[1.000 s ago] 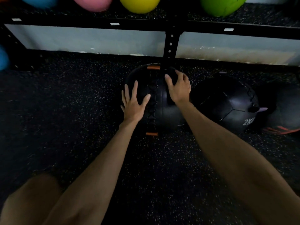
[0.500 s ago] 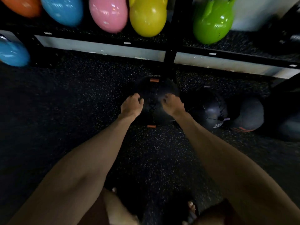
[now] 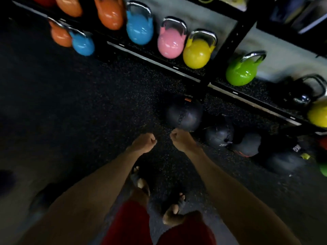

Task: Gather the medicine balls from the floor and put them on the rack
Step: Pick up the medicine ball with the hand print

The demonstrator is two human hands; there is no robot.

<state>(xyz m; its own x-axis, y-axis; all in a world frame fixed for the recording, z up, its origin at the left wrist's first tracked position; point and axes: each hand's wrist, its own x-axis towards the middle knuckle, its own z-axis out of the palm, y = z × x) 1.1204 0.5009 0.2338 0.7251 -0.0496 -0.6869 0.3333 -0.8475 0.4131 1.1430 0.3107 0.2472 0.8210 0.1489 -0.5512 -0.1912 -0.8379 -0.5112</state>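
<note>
medicine ball on floor, white marking unreadable.

I wear red shorts, the cloth covering both thighs at the bottom of the view. My forearms are bare all the way down to the left grip and the right grip. On my feet are dark open-toed sandals, toes showing past a dark strap, though blur hides finer detail.
</note>
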